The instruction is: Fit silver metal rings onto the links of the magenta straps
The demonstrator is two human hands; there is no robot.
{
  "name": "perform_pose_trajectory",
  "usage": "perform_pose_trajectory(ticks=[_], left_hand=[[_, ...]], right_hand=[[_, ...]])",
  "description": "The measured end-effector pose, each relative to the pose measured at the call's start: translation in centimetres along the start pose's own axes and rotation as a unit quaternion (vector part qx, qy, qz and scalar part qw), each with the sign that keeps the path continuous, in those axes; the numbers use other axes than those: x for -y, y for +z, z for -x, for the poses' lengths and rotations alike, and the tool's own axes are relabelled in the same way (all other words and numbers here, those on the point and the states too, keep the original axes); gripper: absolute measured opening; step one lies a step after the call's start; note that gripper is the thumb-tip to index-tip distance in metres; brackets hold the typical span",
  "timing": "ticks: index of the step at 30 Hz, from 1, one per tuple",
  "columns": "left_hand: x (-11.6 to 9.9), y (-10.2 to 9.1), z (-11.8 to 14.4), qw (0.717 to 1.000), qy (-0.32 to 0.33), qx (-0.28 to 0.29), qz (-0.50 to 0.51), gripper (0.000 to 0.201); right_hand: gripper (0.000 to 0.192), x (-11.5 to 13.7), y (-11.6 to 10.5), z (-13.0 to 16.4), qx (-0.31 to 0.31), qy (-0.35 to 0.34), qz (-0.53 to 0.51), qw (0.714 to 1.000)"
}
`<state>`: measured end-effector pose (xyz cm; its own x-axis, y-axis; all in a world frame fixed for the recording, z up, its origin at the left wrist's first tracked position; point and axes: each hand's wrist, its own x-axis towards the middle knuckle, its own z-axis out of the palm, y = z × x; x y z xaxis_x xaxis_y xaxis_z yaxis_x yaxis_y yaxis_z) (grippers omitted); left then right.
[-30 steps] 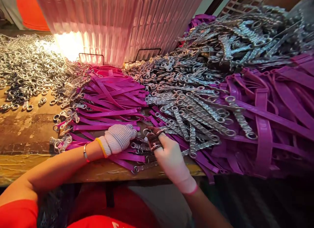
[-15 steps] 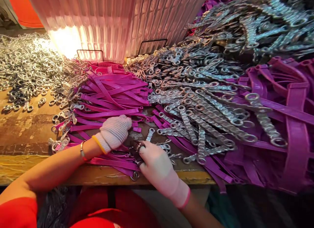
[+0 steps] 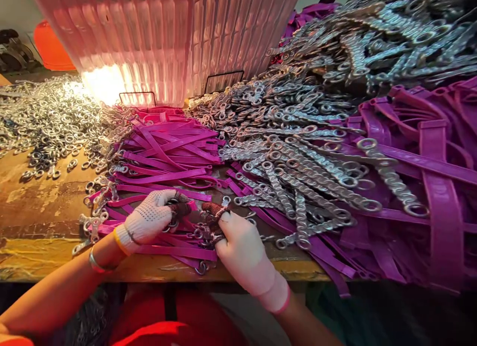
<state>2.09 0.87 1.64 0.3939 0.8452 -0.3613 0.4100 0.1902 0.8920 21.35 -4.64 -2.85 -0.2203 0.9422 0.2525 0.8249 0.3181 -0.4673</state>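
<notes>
My left hand, in a white dotted glove with dark-stained fingertips, is closed over the purple straps. A short purple strap end sticks out from its pinched fingers. Facing it from the right is my right hand, in a pale glove with a pink cuff. Its darkened fingers are bent together beside small silvery metal rings; what they grip is hidden. Flat purple straps lie under and around both hands, some with metal ring pieces at their ends.
Beyond my hands lies a stack of purple straps. Small metal rings are heaped at left, long ringed metal strips at right. Wide purple bands cover the far right. A ribbed translucent panel stands behind, above the wooden table edge.
My left hand has moved left and slightly down, and a strap end now shows at its fingertips. The right hand has stayed nearly in place. The whole view has shifted a little.
</notes>
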Motion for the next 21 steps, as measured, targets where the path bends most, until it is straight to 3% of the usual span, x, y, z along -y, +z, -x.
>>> perform_pose_trajectory(ticks=[4,8,13,18,21], left_hand=[[1.0,0.5,1.4,0.993,-0.059,0.0,0.104,0.029],[2.0,1.4,1.9,0.985,-0.059,-0.027,0.159,0.033],[2.3,1.2,2.8,0.998,0.02,-0.045,0.05,0.028],[3.1,1.1,3.2,0.998,0.046,-0.011,0.028,0.025],[3.7,1.6,2.8,0.988,0.112,-0.064,-0.085,0.015]], right_hand=[[0.036,1.6,0.0,-0.5,0.041,-0.014,0.047,0.998],[0.033,2.8,0.6,-0.6,0.058,-0.047,0.099,0.992],[0.025,3.8,0.6,-0.2,0.052,-0.043,0.174,0.982],[0.019,4.0,0.1,0.1,0.044,-0.093,0.211,0.972],[0.02,3.5,0.2,-0.1,0.038,-0.088,0.202,0.975]])
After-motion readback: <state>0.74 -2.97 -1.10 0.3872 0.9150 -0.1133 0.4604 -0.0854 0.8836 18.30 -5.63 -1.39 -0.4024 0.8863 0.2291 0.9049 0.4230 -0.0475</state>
